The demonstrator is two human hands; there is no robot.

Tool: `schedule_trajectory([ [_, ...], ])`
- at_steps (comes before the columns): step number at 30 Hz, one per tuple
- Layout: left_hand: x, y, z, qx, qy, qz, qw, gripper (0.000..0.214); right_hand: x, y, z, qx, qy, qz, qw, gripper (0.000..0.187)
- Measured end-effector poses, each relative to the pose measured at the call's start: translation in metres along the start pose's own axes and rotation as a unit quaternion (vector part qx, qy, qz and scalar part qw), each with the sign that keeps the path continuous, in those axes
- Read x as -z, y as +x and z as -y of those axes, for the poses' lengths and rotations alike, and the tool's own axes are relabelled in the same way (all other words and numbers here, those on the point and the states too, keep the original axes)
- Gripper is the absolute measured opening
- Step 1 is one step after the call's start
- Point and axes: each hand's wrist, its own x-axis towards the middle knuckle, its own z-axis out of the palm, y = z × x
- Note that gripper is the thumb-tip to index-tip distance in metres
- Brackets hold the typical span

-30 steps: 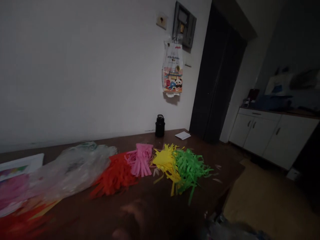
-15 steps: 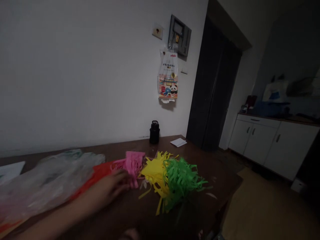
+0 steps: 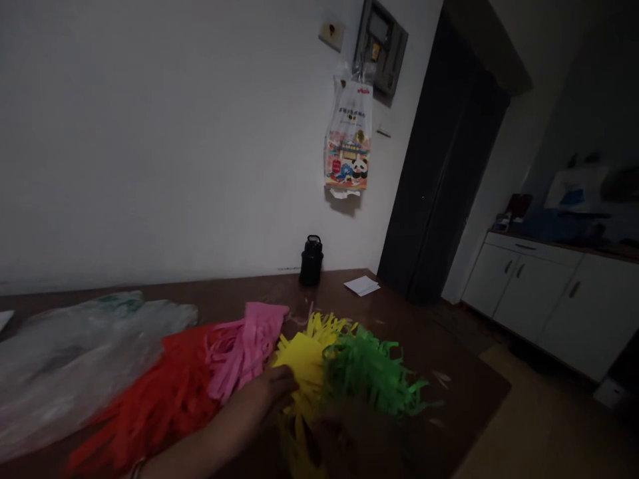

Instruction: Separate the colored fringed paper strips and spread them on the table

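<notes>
Yellow fringe bundle (image 3: pixel 304 356), cut paper strips, dim light. Left hand (image 3: pixel 272 389) touches it, grip unclear; right hand (image 3: pixel 329 436) dark, can't tell. Four bundles: one red (image 3: pixel 160 399), pink (image 3: pixel 247 342), yellow, green (image 3: pixel 372 369).

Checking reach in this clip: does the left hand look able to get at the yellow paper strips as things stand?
Probably yes. The left hand already lies at the near edge of the yellow paper strips, between the pink strips and green strips, with nothing between.

Four fringed paper bundles (image 3: pixel 299 362) are laid in a row across the lower middle of the frame on the surface (image 3: pixel 439 352). A plastic bag (image 3: pixel 74 359) is spread at lower left. A flask (image 3: pixel 311 260) and a note (image 3: pixel 362 285) are set behind them, toward the frame's centre.
</notes>
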Motion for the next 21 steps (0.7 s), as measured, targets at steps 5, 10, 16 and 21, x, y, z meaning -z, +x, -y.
schedule_trajectory([
  [5, -0.001, -0.011, 0.006, 0.052, -0.056, -0.044, 0.996, 0.021, -0.003, 0.067, -0.039, -0.043, -0.033, 0.1, 0.994, 0.022],
  [10, 0.004, -0.011, 0.014, 0.051, -0.059, -0.063, 0.995, 0.019, -0.014, 0.109, -0.071, -0.071, -0.016, 0.17, 0.983, 0.01],
  [16, 0.003, -0.012, 0.021, 0.057, -0.037, -0.087, 0.994, 0.022, -0.025, 0.098, -0.09, -0.098, 0.05, 0.148, 0.983, 0.025],
  [21, 0.004, -0.012, 0.018, 0.077, -0.007, -0.101, 0.992, 0.036, -0.035, 0.093, -0.085, -0.07, 0.07, 0.115, 0.988, 0.01],
])
